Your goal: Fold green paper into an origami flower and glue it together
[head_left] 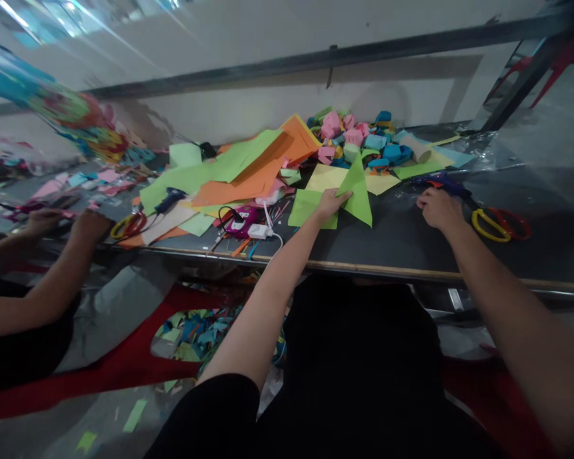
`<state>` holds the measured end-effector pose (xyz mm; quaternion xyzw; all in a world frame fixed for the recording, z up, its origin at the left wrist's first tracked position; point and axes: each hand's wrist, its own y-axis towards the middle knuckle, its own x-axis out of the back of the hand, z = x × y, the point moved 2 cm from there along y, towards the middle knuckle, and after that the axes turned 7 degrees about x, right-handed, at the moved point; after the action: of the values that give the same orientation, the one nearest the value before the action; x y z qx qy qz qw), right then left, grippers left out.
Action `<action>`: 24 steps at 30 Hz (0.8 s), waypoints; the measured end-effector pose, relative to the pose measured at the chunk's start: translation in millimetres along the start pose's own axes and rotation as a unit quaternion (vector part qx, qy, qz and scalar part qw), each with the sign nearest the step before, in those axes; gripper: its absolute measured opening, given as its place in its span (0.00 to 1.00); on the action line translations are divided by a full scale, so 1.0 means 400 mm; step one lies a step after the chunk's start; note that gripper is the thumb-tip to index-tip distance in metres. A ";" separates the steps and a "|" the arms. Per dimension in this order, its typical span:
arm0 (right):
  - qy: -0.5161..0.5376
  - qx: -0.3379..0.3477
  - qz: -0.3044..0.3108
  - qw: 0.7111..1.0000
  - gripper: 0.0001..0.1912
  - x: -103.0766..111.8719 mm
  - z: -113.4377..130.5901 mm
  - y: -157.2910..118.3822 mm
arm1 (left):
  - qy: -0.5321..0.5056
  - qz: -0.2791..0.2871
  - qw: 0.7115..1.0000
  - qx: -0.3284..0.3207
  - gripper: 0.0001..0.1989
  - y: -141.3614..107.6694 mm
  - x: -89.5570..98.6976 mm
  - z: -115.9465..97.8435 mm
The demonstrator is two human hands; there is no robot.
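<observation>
My left hand (332,204) pinches a bright green paper triangle (358,194), which stands up from the dark table (392,245). Under and beside that hand lies a flat green sheet (303,208), with pale yellow paper (328,177) behind it. Farther right, my right hand (440,207) is at the table with its fingers curled, close to a dark blue tool (444,183); whether it holds anything is too small to tell. Scissors with yellow and red handles (492,226) lie just right of it.
Small folded paper pieces (354,134) are heaped at the back. Orange paper (249,185), a purple power socket (239,222) with a white plug and cable, and a glue gun (169,199) lie left. Another person's hands (90,224) work at the far left.
</observation>
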<state>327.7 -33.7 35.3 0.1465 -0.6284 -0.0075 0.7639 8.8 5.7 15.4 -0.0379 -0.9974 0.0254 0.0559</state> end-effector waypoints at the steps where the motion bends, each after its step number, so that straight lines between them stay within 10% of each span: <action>1: 0.009 0.004 -0.007 1.000 0.09 0.000 0.001 -0.004 | 0.005 -0.003 1.000 0.006 0.17 -0.004 0.000 -0.004; 12: 0.228 -0.078 -0.250 0.938 0.06 -0.014 0.009 0.014 | 0.000 0.024 0.999 0.026 0.16 -0.013 -0.017 -0.017; 24: 0.283 0.015 -0.196 0.939 0.24 -0.041 -0.002 0.038 | 0.062 0.048 0.997 0.001 0.20 -0.009 -0.015 -0.013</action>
<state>322.5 -15.7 23.2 0.2741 -0.3450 -0.1061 0.8914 14.9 1.7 20.3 -0.0871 -0.9890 0.0265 0.1163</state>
